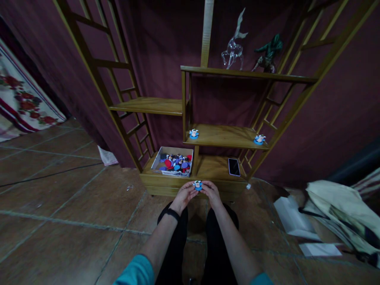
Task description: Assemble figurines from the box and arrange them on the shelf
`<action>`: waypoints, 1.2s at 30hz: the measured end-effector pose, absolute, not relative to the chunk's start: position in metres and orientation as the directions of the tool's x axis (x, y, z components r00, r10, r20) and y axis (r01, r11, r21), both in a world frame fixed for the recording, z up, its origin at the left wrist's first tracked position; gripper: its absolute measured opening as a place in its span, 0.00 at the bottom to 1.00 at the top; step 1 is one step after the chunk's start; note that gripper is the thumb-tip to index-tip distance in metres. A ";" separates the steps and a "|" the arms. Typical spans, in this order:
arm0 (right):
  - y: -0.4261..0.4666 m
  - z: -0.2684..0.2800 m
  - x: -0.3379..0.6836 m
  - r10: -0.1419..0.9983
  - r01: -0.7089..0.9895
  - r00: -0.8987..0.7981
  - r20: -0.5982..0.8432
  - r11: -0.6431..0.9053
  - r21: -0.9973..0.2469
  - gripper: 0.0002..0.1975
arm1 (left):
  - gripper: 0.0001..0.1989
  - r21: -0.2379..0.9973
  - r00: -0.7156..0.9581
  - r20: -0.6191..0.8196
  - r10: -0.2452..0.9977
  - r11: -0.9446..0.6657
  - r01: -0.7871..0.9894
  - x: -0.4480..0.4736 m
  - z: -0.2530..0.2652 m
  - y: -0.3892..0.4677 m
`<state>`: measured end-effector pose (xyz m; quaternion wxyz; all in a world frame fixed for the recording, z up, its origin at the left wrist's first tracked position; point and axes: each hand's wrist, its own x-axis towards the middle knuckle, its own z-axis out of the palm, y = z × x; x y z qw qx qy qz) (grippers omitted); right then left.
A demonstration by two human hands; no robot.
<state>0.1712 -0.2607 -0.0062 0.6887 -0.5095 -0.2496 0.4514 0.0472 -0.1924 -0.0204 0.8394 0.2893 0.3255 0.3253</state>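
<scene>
Between my two hands is a small figurine (197, 185) on a round blue base, held in front of the cabinet's lower edge. My left hand (186, 193) grips it from the left with its fingertips. From the other side, the fingers of my right hand (211, 191) close on the same figurine. Two similar blue-based figurines stand on the middle shelf (225, 135): one figurine (194, 134) at its left end, another figurine (259, 139) at its right end. Below and to the left, an open cardboard box (156, 161) contains several more small figures and red, purple and blue round pieces.
A phone (234, 167) lies on the lowest shelf. The upper shelf (213, 72) bears a clear glass horse (233, 51) and a dark green statue (269, 53). White boxes (293, 219) and a pale cloth bag (338, 204) lie on the tiled floor at right; a cable (53, 175) runs along the left.
</scene>
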 end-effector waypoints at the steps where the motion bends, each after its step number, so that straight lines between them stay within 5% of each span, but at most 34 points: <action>1: -0.261 -0.007 0.171 0.875 -0.363 0.471 -0.111 0.077 -0.928 0.13 | 0.12 0.697 0.579 -0.359 0.732 0.623 -0.356 0.047 -0.021 -0.192; 36: -0.259 -0.012 0.174 0.880 -0.411 0.452 -0.147 0.059 -0.910 0.11 | 0.15 0.764 0.537 -0.359 0.763 0.571 -0.300 0.048 -0.022 -0.193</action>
